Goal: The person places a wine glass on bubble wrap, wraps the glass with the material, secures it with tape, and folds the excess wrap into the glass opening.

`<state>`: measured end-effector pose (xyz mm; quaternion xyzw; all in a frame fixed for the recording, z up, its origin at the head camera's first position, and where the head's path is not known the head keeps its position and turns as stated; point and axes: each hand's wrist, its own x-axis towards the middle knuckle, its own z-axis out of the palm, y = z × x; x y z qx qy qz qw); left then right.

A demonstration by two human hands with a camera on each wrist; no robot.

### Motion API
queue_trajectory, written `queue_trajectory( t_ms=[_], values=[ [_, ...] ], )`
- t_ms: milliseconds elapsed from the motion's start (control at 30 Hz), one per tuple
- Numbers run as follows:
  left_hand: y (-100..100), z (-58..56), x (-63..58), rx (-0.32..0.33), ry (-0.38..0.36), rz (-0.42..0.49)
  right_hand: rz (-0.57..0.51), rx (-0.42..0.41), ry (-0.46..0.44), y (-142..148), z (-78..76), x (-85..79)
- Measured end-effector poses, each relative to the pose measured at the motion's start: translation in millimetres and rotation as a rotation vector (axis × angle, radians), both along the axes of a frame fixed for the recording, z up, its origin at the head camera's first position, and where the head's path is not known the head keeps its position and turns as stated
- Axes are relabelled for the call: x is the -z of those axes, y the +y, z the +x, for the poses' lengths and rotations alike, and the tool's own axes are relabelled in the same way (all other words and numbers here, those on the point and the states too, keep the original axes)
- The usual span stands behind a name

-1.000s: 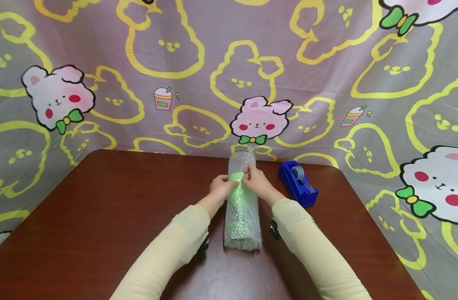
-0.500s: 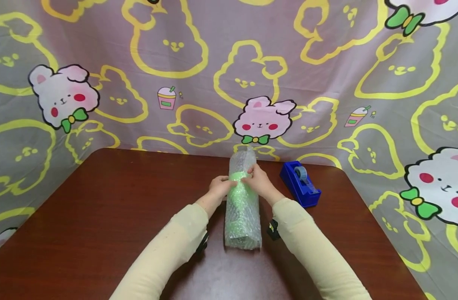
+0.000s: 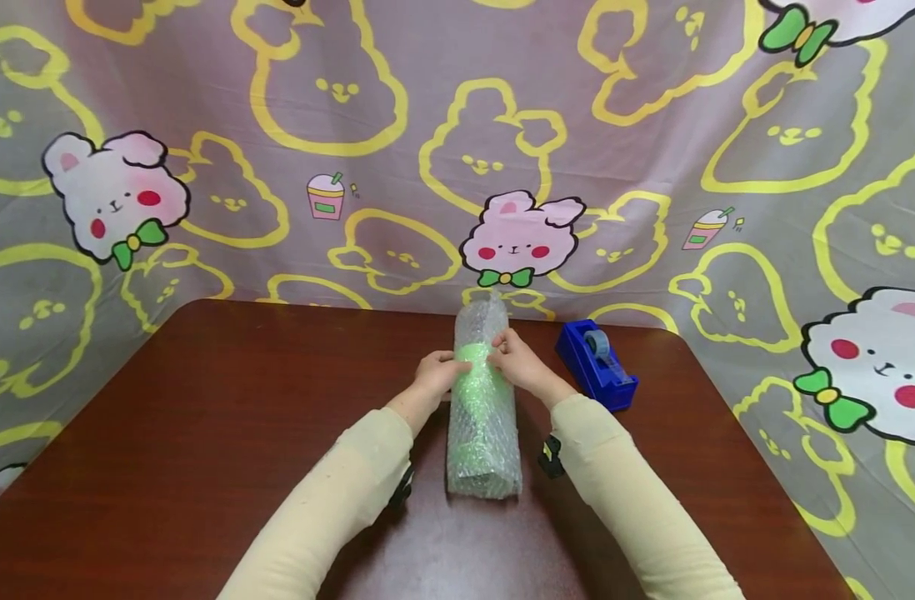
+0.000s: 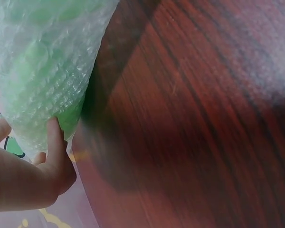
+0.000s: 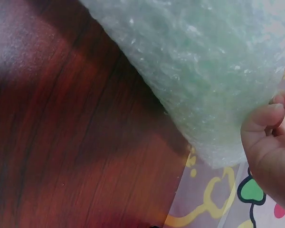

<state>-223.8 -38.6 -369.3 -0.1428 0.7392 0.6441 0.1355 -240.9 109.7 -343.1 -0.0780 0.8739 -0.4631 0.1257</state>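
Observation:
A long roll of clear bubble wrap (image 3: 482, 417) lies lengthwise on the table, with something light green showing through it. In the head view, my left hand (image 3: 435, 372) holds the roll's left side, thumb on top. My right hand (image 3: 519, 362) is at the upper right side, its thumb and forefinger pinching at the wrap. The left wrist view shows the left hand's finger (image 4: 55, 137) against the green part of the bubble wrap (image 4: 47, 80). In the right wrist view, the right thumb (image 5: 261, 118) is bent close to the forefinger at the edge of the wrap (image 5: 204, 80).
A blue tape dispenser (image 3: 596, 367) with a roll of clear tape stands right of the bubble wrap. The dark red-brown wooden table (image 3: 240, 433) has rounded far corners. Behind it hangs a patterned curtain (image 3: 397, 183) with cartoon bunnies.
The fingertips of my two hands have drawn slightly apart on top of the roll. The roll and the tape dispenser stay in place; the head view shifts a little.

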Motion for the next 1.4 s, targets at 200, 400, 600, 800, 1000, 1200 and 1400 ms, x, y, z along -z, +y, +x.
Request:
queue_trajectory(
  t_ms=[200, 400, 600, 800, 1000, 1200, 1400],
  values=[
    [-1, 0.4, 0.6, 0.013, 0.001, 0.015, 0.174, 0.095, 0.084, -6, 0.6, -1.2],
    [-1, -0.2, 0.3, 0.034, 0.012, 0.024, 0.261, 0.167, 0.059, -8, 0.1, -7.4],
    [-2, 0.0, -1.1, 0.036, 0.013, 0.045, 0.124, 0.135, -0.033, -2, -3.9, -2.0],
    [-3, 0.5, -0.1, 0.029, 0.017, 0.055, -0.017, 0.067, -0.113, 2, -4.7, -1.5],
    [-5, 0.7, 0.6, 0.034, 0.014, 0.061, -0.081, 0.047, -0.151, 2, -3.6, -1.7],
    [-6, 0.7, 1.4, 0.044, 0.006, 0.056, -0.097, 0.054, -0.158, 2, -4.5, -0.1],
    [-5, 1.1, 0.8, 0.042, 0.012, 0.055, -0.067, 0.083, -0.134, 1, -3.7, -1.6]
  ],
)
